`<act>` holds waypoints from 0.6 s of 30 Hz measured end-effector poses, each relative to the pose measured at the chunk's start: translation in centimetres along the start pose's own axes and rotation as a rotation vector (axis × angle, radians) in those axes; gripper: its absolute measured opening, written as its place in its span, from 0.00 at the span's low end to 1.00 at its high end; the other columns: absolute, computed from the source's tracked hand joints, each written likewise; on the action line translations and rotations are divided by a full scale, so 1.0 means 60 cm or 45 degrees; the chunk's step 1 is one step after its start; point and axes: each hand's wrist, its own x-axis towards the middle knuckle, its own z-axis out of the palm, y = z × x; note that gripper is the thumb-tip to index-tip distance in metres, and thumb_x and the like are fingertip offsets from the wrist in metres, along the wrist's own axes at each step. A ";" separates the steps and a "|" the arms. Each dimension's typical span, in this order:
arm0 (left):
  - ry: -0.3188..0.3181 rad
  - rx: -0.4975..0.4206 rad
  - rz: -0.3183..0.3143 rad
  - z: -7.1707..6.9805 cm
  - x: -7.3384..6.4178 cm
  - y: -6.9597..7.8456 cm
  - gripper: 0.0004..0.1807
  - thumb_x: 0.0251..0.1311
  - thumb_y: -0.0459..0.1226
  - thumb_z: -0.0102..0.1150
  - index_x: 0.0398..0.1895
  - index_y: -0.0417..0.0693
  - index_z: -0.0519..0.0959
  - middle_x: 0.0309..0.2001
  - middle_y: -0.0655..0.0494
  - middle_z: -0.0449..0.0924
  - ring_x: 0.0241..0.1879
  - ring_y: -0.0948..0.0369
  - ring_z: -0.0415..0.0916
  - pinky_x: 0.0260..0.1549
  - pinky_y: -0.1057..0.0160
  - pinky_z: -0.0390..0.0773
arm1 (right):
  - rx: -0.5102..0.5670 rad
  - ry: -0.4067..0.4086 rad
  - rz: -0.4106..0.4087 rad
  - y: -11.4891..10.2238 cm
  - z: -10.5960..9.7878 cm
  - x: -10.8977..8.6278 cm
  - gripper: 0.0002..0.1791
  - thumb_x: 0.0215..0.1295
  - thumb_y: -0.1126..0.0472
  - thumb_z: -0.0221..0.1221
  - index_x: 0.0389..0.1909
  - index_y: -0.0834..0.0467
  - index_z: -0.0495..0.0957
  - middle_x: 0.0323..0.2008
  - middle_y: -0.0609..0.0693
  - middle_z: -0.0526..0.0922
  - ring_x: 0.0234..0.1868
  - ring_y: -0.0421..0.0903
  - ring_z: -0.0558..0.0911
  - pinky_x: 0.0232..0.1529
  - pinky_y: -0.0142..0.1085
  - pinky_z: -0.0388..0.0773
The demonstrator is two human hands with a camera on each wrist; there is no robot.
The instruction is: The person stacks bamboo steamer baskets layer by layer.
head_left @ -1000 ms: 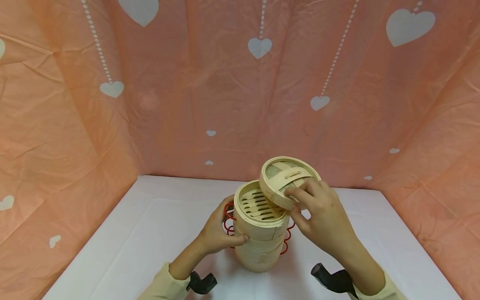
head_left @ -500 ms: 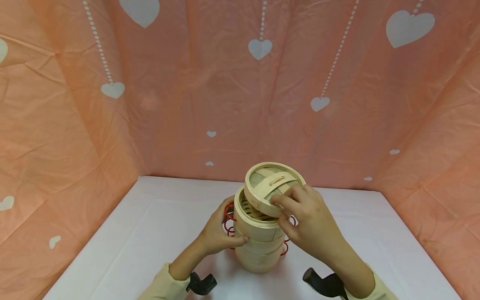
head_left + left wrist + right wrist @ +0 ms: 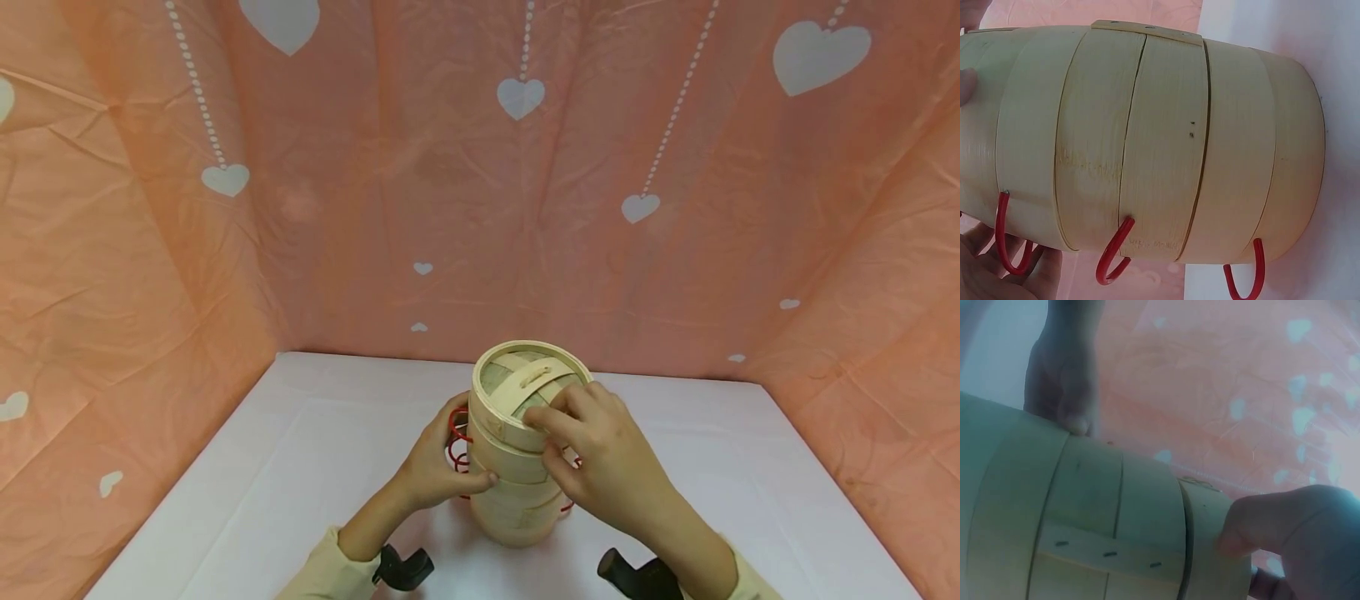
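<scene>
A stack of round bamboo steamer baskets (image 3: 513, 504) stands upright, with red handle loops (image 3: 1114, 253) along its sides. On its top is the woven bamboo lid (image 3: 501, 382), crossed by a strap; a dark seam shows under its rim in the right wrist view, and I cannot tell whether it sits fully down. My left hand (image 3: 431, 467) grips the stack's left side, thumb across the front, fingers partly hidden behind. With thumb and fingers my right hand (image 3: 603, 458) pinches the near right edge of the lid.
The stack stands on a white-covered table (image 3: 300, 450). Orange-pink cloth (image 3: 465, 208) with pale hearts hangs behind and at both sides. Black wrist-camera mounts (image 3: 405, 568) jut out below both hands.
My right hand has brought the tilted lid left and down, from beside the stack onto the top basket, covering its slatted floor. The left hand has stayed in place.
</scene>
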 end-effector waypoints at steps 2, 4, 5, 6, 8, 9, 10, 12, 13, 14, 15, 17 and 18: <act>-0.003 0.000 -0.004 0.000 0.000 0.000 0.51 0.38 0.39 0.77 0.68 0.58 0.60 0.56 0.51 0.74 0.52 0.55 0.76 0.49 0.61 0.79 | 0.002 -0.004 0.003 -0.001 0.002 -0.001 0.21 0.39 0.70 0.62 0.37 0.46 0.80 0.30 0.41 0.72 0.32 0.40 0.67 0.34 0.36 0.65; -0.006 -0.001 -0.009 0.000 0.001 0.000 0.51 0.38 0.39 0.77 0.68 0.58 0.60 0.56 0.51 0.74 0.52 0.55 0.76 0.49 0.61 0.79 | 0.006 -0.007 0.003 -0.002 0.003 -0.002 0.21 0.39 0.70 0.62 0.37 0.46 0.80 0.30 0.41 0.72 0.32 0.39 0.67 0.34 0.35 0.65; -0.006 0.000 -0.013 0.000 0.000 0.000 0.51 0.38 0.39 0.77 0.68 0.58 0.60 0.56 0.51 0.74 0.52 0.55 0.76 0.49 0.61 0.79 | 0.006 -0.010 0.002 -0.002 0.003 -0.002 0.22 0.39 0.70 0.62 0.37 0.46 0.80 0.30 0.41 0.71 0.32 0.39 0.67 0.34 0.35 0.65; -0.006 0.002 -0.019 0.000 0.000 0.000 0.51 0.38 0.39 0.77 0.68 0.58 0.60 0.56 0.52 0.74 0.52 0.55 0.75 0.49 0.62 0.79 | 0.004 -0.015 0.001 -0.003 0.004 -0.002 0.21 0.39 0.70 0.62 0.37 0.46 0.80 0.30 0.40 0.71 0.32 0.39 0.67 0.34 0.36 0.66; -0.006 0.007 -0.030 0.001 0.000 0.001 0.51 0.37 0.39 0.77 0.68 0.58 0.60 0.57 0.52 0.74 0.53 0.55 0.75 0.49 0.62 0.79 | 0.000 -0.024 -0.002 -0.004 0.005 -0.003 0.21 0.39 0.69 0.63 0.37 0.46 0.80 0.29 0.40 0.71 0.32 0.40 0.67 0.34 0.36 0.66; -0.006 0.009 -0.034 0.001 0.000 0.001 0.51 0.37 0.39 0.77 0.68 0.58 0.60 0.57 0.52 0.74 0.53 0.55 0.75 0.49 0.62 0.79 | -0.006 -0.028 -0.002 -0.004 0.005 -0.004 0.21 0.39 0.69 0.63 0.37 0.46 0.80 0.29 0.40 0.71 0.32 0.40 0.68 0.34 0.36 0.66; -0.007 0.011 -0.037 0.001 0.000 0.001 0.51 0.37 0.39 0.77 0.68 0.59 0.59 0.57 0.53 0.74 0.53 0.55 0.75 0.49 0.63 0.79 | -0.012 -0.031 -0.001 -0.005 0.005 -0.004 0.21 0.39 0.69 0.63 0.37 0.46 0.80 0.29 0.40 0.70 0.32 0.40 0.67 0.34 0.36 0.66; -0.008 0.015 -0.034 0.002 0.001 0.001 0.51 0.37 0.40 0.77 0.68 0.58 0.59 0.57 0.53 0.74 0.53 0.55 0.75 0.49 0.62 0.78 | -0.021 -0.033 0.000 -0.005 0.005 -0.005 0.21 0.39 0.69 0.63 0.36 0.46 0.80 0.29 0.40 0.70 0.32 0.40 0.67 0.34 0.36 0.66; -0.008 0.015 -0.033 0.002 0.001 0.001 0.51 0.37 0.40 0.77 0.68 0.58 0.59 0.57 0.53 0.74 0.53 0.55 0.75 0.49 0.62 0.79 | -0.024 -0.033 0.002 -0.005 0.005 -0.005 0.21 0.39 0.69 0.63 0.36 0.46 0.80 0.29 0.40 0.70 0.32 0.40 0.67 0.34 0.36 0.65; -0.009 0.016 -0.027 0.002 0.002 0.001 0.51 0.37 0.40 0.77 0.68 0.58 0.59 0.57 0.53 0.74 0.53 0.55 0.75 0.49 0.61 0.79 | -0.027 -0.032 0.002 -0.005 0.005 -0.005 0.21 0.39 0.69 0.63 0.36 0.46 0.80 0.29 0.40 0.70 0.32 0.40 0.67 0.34 0.36 0.65; -0.008 0.018 -0.024 0.002 0.002 0.000 0.51 0.37 0.40 0.77 0.68 0.58 0.60 0.57 0.53 0.74 0.53 0.55 0.75 0.50 0.61 0.79 | -0.029 -0.029 0.000 -0.005 0.005 -0.005 0.21 0.39 0.69 0.64 0.36 0.46 0.80 0.29 0.40 0.70 0.32 0.40 0.67 0.34 0.36 0.65; -0.005 0.020 -0.017 0.003 0.003 0.000 0.51 0.37 0.39 0.77 0.68 0.58 0.60 0.57 0.53 0.74 0.53 0.55 0.76 0.50 0.59 0.79 | -0.026 -0.023 -0.008 -0.005 0.004 -0.005 0.21 0.38 0.69 0.64 0.37 0.46 0.80 0.29 0.40 0.71 0.33 0.40 0.68 0.34 0.36 0.66; -0.005 0.020 -0.015 0.003 0.003 0.000 0.51 0.37 0.39 0.77 0.68 0.58 0.60 0.57 0.53 0.74 0.53 0.55 0.76 0.50 0.58 0.79 | -0.023 -0.020 -0.014 -0.004 0.004 -0.005 0.22 0.38 0.69 0.64 0.37 0.46 0.80 0.30 0.41 0.71 0.33 0.40 0.68 0.34 0.36 0.66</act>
